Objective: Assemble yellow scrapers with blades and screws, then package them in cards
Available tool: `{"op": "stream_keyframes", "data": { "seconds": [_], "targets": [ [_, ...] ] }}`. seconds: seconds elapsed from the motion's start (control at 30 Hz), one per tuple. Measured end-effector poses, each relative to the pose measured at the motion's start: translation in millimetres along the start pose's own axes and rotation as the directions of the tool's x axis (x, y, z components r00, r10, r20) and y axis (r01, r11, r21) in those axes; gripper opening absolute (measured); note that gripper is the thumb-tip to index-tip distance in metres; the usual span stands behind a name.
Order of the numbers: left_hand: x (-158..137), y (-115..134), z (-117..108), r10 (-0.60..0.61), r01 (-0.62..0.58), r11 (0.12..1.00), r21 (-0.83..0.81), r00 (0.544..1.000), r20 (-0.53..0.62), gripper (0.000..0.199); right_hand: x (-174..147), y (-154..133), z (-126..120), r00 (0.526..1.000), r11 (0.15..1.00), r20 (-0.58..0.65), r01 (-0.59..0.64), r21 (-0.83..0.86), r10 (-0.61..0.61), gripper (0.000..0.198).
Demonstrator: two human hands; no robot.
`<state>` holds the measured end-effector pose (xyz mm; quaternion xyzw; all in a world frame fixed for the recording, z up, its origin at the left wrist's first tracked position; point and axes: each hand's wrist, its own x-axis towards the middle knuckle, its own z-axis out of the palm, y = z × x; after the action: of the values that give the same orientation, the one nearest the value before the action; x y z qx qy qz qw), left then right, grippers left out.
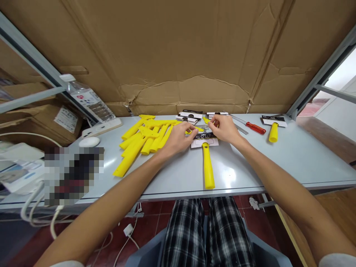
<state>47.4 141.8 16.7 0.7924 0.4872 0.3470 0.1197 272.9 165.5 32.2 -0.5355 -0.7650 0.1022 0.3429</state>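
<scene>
A yellow plastic T-shaped handle (208, 167) lies on the table in front of me, grip end toward me, its wide head under a printed card (205, 141). My left hand (181, 136) is closed at the left end of that head, fingertips on the yellow plastic. At the other end, my right hand (223, 128) pinches close to a yellow tip, with thumb and forefinger together. The fingers and card hide much of the head. To the left of my left hand is a pile of similar yellow handles (133, 150).
Black-and-white cards (190, 116) stand in stacks at the back. A red-handled screwdriver (255, 128) and a metal strip (241, 129) lie right of my hands. Farther right rests a carded yellow handle (273, 132). A plastic bottle (89, 98), power strip (102, 127) and white mouse (89, 142) are left.
</scene>
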Motion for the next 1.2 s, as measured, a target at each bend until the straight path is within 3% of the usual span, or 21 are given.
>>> {"op": "stream_keyframes", "data": {
  "seconds": [0.13,0.23,0.33,0.43,0.6,0.83,1.03,1.2],
  "targets": [
    [4,-2,-6,-0.073,0.070,0.995,0.068,0.997,0.036,0.032,-3,-7,-7,0.999,0.998,0.040,-0.005,-0.070,0.008,0.022],
    [5,-9,-8,-0.095,0.083,0.984,0.156,0.993,0.075,0.030,-23,-22,-18,0.986,0.981,0.164,0.008,-0.193,0.024,0.025],
    [7,-16,-7,-0.103,0.080,0.980,0.184,0.987,0.122,0.028,-60,-43,-28,0.950,0.917,0.260,-0.057,-0.395,0.172,0.044],
    [9,-21,-7,-0.114,0.088,0.977,0.195,0.985,0.126,0.028,-92,-65,-31,0.932,0.878,0.265,-0.100,-0.468,0.247,0.056],
    [12,-25,-6,-0.146,0.131,0.975,0.180,0.986,0.076,0.027,-93,-83,-16,0.939,0.886,0.269,-0.071,-0.458,0.214,0.048],
    [13,-27,-5,-0.132,0.124,0.978,0.166,0.991,0.034,0.025,-76,-75,5,0.918,0.895,0.344,-0.026,-0.446,0.198,0.035],
    [11,-29,-4,-0.109,0.102,0.986,0.134,0.993,0.050,0.021,-101,-68,-7,0.908,0.914,0.356,-0.064,-0.401,0.220,0.035],
    [10,-27,-5,-0.123,0.116,0.986,0.124,0.991,0.058,0.019,-121,-50,-35,0.937,0.947,0.311,-0.057,-0.316,0.160,0.032]
  ]
}}
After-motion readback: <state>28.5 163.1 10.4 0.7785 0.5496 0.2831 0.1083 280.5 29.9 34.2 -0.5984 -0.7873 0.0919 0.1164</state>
